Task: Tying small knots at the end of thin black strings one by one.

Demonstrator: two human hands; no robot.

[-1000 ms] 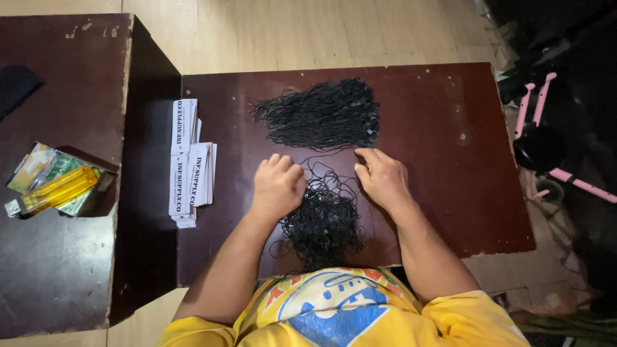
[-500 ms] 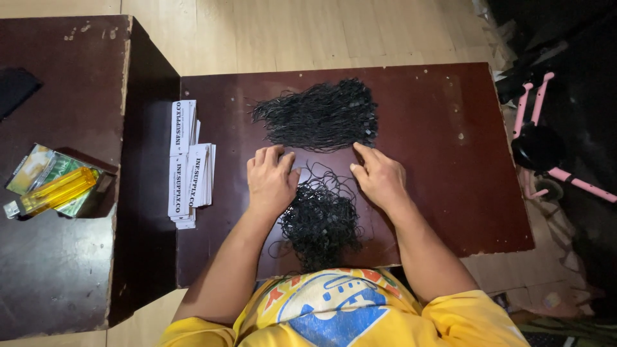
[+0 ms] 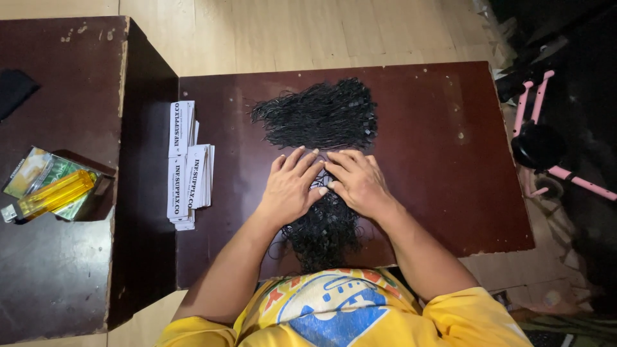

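Strings lie in two black masses on the dark red table (image 3: 450, 193): a tidy, spread-out bundle (image 3: 318, 115) just beyond the fingertips, its strands lying roughly side by side, and a tangled heap (image 3: 324, 234) under and behind the hands, running back toward the person's yellow shirt (image 3: 334, 315). The left hand (image 3: 289, 189) and right hand (image 3: 357, 183) rest palm down, side by side and almost touching, fingers spread flat over the far end of the tangled heap, close to the near edge of the tidy bundle. Neither hand is closed around anything; whether a strand is pinched under the fingertips cannot be told. Judging by how things lie, the sorted bundle looks like finished work and the tangle near the body looks like what remains, a comparable amount. Off to the left of the left hand sits a stack of white printed cards (image 3: 189, 167), apart from the strings and untouched.
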